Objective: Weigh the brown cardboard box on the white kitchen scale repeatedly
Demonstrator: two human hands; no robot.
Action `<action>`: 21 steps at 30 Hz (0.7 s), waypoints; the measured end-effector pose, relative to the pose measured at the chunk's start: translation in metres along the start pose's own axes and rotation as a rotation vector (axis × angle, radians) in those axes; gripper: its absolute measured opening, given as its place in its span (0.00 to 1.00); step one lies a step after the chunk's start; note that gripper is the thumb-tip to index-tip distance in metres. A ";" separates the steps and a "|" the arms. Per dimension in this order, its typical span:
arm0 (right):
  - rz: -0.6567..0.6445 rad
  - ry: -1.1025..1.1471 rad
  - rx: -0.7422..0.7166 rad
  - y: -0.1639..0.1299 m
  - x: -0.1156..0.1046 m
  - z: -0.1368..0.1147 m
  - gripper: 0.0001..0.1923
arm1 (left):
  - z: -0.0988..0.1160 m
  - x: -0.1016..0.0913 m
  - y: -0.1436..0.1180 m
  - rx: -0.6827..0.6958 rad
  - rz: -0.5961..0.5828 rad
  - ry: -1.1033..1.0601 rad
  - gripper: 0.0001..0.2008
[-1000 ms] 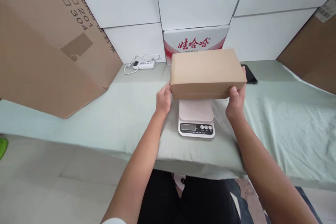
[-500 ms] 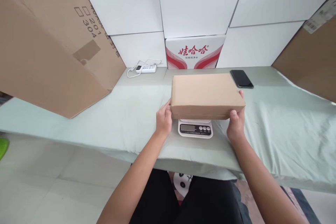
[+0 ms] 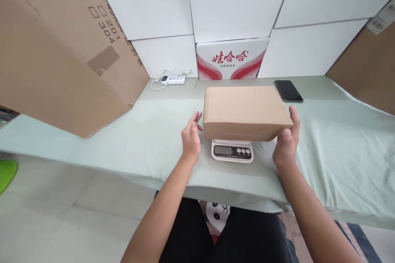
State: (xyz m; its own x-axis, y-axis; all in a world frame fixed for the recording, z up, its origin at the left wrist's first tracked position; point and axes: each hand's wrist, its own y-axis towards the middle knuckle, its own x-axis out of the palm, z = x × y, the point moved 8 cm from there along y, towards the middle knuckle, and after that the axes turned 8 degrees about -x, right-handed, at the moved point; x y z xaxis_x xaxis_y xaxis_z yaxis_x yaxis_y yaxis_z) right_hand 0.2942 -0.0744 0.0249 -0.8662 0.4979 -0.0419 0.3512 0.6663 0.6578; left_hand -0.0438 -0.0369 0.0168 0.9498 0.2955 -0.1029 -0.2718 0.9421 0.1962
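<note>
Two hands flank one brown cardboard box (image 3: 245, 109), which sits flat on a small white kitchen scale (image 3: 232, 150) with its long axis running left to right across the view. Far left, a big brown carton (image 3: 61, 57) leans against the wall; a white power strip (image 3: 176, 79) with cord lies at the back of the green-covered table (image 3: 148, 139). Left hand (image 3: 191, 139) is just beside the box's left end, fingers spread and loose, a sliver of gap showing, gripping nothing. The box lies to its right, slightly farther back. The box overhangs the scale on both sides; only the scale's display and buttons show below the front edge. Behind it stands a red-and-white printed carton (image 3: 231, 59). Right hand (image 3: 286, 141) sits at the box's right front corner, fingers loose, thumb up by the end face; contact there is hard to tell, no clamp visible. Both hands look about equally near. A black phone (image 3: 288, 91) lies behind the right hand, well clear.
</note>
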 end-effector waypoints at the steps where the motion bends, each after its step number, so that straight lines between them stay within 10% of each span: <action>1: 0.000 0.010 -0.005 -0.001 0.001 0.000 0.42 | 0.002 0.000 0.000 0.003 0.005 0.004 0.36; 8: -0.045 0.084 -0.018 0.011 0.009 -0.006 0.41 | 0.025 0.005 0.006 0.073 -0.038 0.021 0.30; 15: -0.103 0.106 -0.147 0.087 0.030 -0.040 0.41 | 0.067 0.014 0.057 0.136 0.002 -0.016 0.29; 21: -0.069 0.108 -0.149 0.104 0.057 -0.005 0.53 | 0.042 0.040 0.097 0.051 -0.039 0.018 0.28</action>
State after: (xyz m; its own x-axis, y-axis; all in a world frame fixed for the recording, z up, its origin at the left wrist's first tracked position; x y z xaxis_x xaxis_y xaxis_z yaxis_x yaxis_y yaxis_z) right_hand 0.2799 0.0206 0.0948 -0.9221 0.3866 -0.0152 0.2403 0.6031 0.7606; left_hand -0.0252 0.0599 0.0729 0.9564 0.2621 -0.1284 -0.2263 0.9438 0.2408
